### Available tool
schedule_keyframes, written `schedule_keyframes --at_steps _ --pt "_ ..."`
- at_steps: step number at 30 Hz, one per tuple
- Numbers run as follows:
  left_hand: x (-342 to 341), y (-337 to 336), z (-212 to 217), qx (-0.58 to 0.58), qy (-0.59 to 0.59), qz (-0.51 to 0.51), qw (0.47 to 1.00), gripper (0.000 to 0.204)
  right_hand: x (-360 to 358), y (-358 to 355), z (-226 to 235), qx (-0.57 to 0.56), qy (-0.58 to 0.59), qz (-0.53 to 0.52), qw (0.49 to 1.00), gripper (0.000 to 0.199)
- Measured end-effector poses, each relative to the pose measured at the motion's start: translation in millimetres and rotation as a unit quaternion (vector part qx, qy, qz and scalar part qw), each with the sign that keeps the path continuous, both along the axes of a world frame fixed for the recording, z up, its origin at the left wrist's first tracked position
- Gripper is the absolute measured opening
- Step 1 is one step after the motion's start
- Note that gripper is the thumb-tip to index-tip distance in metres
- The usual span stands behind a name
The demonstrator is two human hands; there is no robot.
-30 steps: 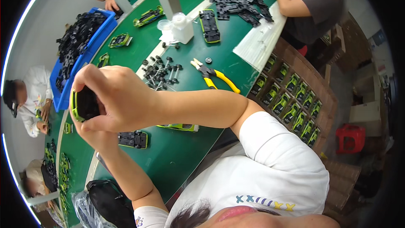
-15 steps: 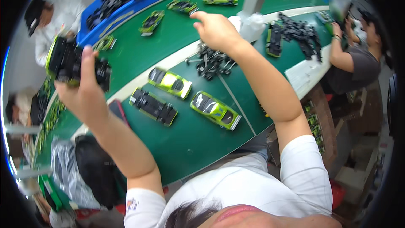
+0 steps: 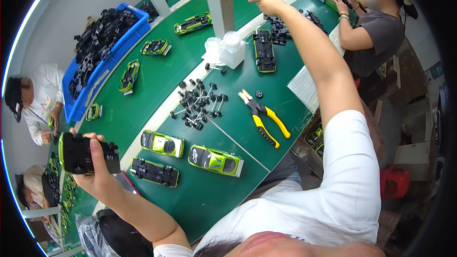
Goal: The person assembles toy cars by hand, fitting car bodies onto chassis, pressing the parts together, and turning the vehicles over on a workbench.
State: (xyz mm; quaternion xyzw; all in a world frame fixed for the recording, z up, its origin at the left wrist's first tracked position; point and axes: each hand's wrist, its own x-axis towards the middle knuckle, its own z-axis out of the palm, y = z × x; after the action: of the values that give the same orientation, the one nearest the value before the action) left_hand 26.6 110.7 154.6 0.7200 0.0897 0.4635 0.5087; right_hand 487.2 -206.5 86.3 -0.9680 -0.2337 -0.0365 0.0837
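My left hand [image 3: 97,169] is wrapped round a toy car [image 3: 78,154], its black underside facing me and green edging at its left end. Stretched out to the far side, my right hand [image 3: 270,4] hangs above the table with its forefinger extended and nothing visible in it; it is nearest a pile of black chassis parts [image 3: 280,31]. Below it lies an upturned car [image 3: 264,52]. Between my arms rest two green cars [image 3: 162,143] on their wheels and another upturned car [image 3: 154,172]. Beyond them is a heap of wheel axles [image 3: 197,102].
Yellow-handled pliers [image 3: 262,116] lie by a loose wheel [image 3: 259,93]. White plastic containers [image 3: 232,50] stand beside a grey post [image 3: 218,4]. A blue crate [image 3: 102,83] holds black parts. Several green cars lie on the far green strip [image 3: 159,74]. Co-workers sit left and right.
The view has shifted, and my right hand has reached farther out to the right. The pliers now show, clear of my right arm. My left hand still holds its toy car.
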Motion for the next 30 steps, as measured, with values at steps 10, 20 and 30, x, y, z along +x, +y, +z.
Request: schedule_keyframes --at_steps 10,20,30 --pt "17.5 -16.8 -11.2 0.013 0.08 0.025 0.996 0.054 36.4 26.7 -34.3 -0.147 0.097 -0.065 0.982 0.052" --pt "33.0 -25.7 -9.7 0.043 0.097 -0.013 0.994 0.05 73.3 -0.4 -50.6 -0.18 0.006 -0.148 0.973 0.036" --pt "32.9 -36.2 -14.5 0.022 0.113 -0.054 0.992 0.055 43.5 -22.4 -24.6 -0.053 -0.054 -0.099 0.992 0.041"
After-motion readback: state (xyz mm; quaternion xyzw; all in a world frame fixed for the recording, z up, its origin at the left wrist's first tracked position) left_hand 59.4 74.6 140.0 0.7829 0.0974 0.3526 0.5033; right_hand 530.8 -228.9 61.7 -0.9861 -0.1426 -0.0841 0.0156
